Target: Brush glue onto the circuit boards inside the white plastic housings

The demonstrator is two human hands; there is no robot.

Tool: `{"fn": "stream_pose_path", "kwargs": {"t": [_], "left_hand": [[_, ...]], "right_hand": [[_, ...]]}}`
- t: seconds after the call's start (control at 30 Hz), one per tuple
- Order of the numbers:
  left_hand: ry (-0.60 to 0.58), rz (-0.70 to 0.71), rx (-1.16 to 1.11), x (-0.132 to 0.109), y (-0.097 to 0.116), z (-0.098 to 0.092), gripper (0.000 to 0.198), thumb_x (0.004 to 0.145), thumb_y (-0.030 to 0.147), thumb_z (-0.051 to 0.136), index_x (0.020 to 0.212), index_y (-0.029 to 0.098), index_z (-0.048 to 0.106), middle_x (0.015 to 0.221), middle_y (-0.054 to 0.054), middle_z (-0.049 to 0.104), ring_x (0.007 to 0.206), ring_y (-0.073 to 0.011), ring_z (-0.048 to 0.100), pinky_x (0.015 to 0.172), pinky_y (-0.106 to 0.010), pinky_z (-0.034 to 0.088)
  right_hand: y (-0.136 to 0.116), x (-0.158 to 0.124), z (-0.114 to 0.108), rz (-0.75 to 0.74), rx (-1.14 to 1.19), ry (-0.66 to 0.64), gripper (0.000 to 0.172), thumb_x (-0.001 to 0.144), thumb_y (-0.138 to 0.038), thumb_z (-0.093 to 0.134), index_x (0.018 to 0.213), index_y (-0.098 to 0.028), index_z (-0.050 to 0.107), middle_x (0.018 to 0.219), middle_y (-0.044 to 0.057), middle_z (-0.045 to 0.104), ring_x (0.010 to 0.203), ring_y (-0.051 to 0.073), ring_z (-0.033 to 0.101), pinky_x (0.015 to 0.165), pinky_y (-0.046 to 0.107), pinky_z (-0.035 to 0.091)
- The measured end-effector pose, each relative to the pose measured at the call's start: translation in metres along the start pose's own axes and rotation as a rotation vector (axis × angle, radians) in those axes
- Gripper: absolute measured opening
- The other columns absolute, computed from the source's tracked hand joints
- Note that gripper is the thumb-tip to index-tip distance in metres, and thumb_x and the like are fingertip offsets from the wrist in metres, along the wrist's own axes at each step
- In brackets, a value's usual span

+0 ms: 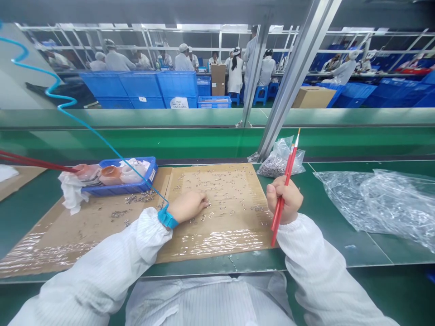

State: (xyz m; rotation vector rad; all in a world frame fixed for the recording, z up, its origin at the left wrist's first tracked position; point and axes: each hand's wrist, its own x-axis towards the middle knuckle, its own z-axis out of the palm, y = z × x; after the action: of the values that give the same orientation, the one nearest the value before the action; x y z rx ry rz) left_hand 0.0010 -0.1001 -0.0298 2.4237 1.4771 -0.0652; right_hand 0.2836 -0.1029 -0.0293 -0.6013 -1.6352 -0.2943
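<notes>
My right hand [284,198] is closed in a fist round two red brushes [284,185], which stand almost upright with the tips pointing up. My left hand [188,206] rests on a taped cardboard sheet [220,235], fingers curled together and touching several small metal parts [220,190] scattered over it. What the fingertips pinch, if anything, is too small to see. A blue wrist strap [167,219] sits on my left wrist, with a coiled blue cord [84,127] running up to the left.
A blue tray [149,179] with small bowls and white cloth stands at the left. A clear bag of metal parts [277,165] lies behind the cardboard. Crumpled plastic bags [380,203] lie at the right. Beyond a green conveyor [170,140], several people in white work among blue crates.
</notes>
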Motion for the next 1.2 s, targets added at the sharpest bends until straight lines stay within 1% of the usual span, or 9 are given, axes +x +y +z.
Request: {"fn": "stream_pose_path", "kwargs": {"t": [0.17,0.43,0.57,0.63,0.73,0.83,0.97,1.07,1.2], "left_hand": [[-0.004,-0.003,-0.012,0.001,0.001,0.002,0.024,0.088,0.027,0.043,0.086,0.016,0.064,0.09,-0.01,0.069,0.086,-0.0225,0.063,0.078,-0.033,0.045],[0.021,-0.021,-0.053,-0.002,-0.003,-0.001,0.023,0.09,0.025,0.038,0.087,0.016,0.06,0.093,-0.011,0.068,0.089,-0.0226,0.062,0.081,-0.034,0.044],[0.048,-0.078,-0.11,-0.007,-0.008,-0.007,0.022,0.091,0.026,0.037,0.091,0.017,0.057,0.09,-0.01,0.068,0.083,-0.0222,0.063,0.075,-0.034,0.045],[0.054,-0.1,-0.157,-0.01,-0.009,-0.009,0.021,0.091,0.026,0.038,0.091,0.017,0.057,0.085,-0.008,0.069,0.078,-0.0208,0.064,0.072,-0.032,0.046],[0.058,-0.101,-0.236,-0.013,-0.008,-0.009,0.017,0.09,0.027,0.042,0.088,0.017,0.056,0.082,-0.005,0.071,0.077,-0.0179,0.066,0.07,-0.029,0.047],[0.053,-0.079,-0.293,-0.015,-0.006,-0.007,0.018,0.088,0.027,0.045,0.091,0.016,0.059,0.088,-0.006,0.072,0.081,-0.0159,0.067,0.072,-0.026,0.049],[0.035,-0.009,-0.297,-0.015,-0.005,-0.003,0.027,0.089,0.023,0.043,0.104,0.017,0.064,0.102,-0.004,0.073,0.093,-0.0155,0.067,0.085,-0.027,0.048],[0.036,0.027,-0.26,-0.015,-0.007,-0.003,0.029,0.09,0.022,0.041,0.1,0.017,0.067,0.105,-0.005,0.072,0.098,-0.0176,0.065,0.091,-0.029,0.045],[0.054,0.021,-0.232,-0.016,-0.008,-0.006,0.028,0.091,0.024,0.042,0.097,0.016,0.068,0.101,-0.007,0.073,0.096,-0.0194,0.065,0.088,-0.031,0.046]], "right_hand": [[0.0,0.001,0.0,-0.001,-0.009,-0.005,0.032,0.076,-0.003,0.058,0.062,-0.02,0.035,0.058,-0.003,0.048,0.057,0.011,0.046,0.053,0.025,0.041],[0.0,0.001,0.0,-0.003,-0.021,-0.007,0.031,0.077,-0.005,0.058,0.062,-0.02,0.036,0.057,-0.003,0.049,0.057,0.012,0.046,0.054,0.026,0.042],[0.0,0.001,0.0,-0.007,-0.011,-0.008,0.031,0.077,-0.005,0.058,0.062,-0.02,0.035,0.057,-0.003,0.048,0.057,0.012,0.046,0.053,0.026,0.042],[0.0,0.002,0.001,-0.015,-0.002,-0.009,0.032,0.076,-0.004,0.058,0.062,-0.02,0.035,0.057,-0.003,0.048,0.057,0.012,0.046,0.054,0.026,0.042],[-0.001,0.003,0.001,-0.019,0.006,-0.01,0.032,0.075,-0.002,0.058,0.063,-0.02,0.035,0.057,-0.004,0.049,0.058,0.012,0.046,0.054,0.026,0.042],[-0.001,0.003,0.001,-0.018,0.009,-0.011,0.032,0.074,0.0,0.059,0.063,-0.02,0.035,0.057,-0.004,0.048,0.057,0.012,0.046,0.053,0.026,0.042],[-0.001,0.003,0.001,-0.018,0.01,-0.02,0.033,0.074,0.0,0.058,0.063,-0.02,0.035,0.058,-0.004,0.048,0.058,0.012,0.046,0.053,0.026,0.042],[-0.001,0.003,0.001,-0.016,0.007,-0.02,0.033,0.074,0.0,0.059,0.062,-0.02,0.035,0.058,-0.003,0.048,0.058,0.012,0.046,0.053,0.026,0.041],[-0.001,0.002,0.001,-0.011,0.005,-0.023,0.034,0.073,0.001,0.059,0.062,-0.02,0.034,0.058,-0.004,0.048,0.058,0.012,0.045,0.054,0.026,0.041]]}}
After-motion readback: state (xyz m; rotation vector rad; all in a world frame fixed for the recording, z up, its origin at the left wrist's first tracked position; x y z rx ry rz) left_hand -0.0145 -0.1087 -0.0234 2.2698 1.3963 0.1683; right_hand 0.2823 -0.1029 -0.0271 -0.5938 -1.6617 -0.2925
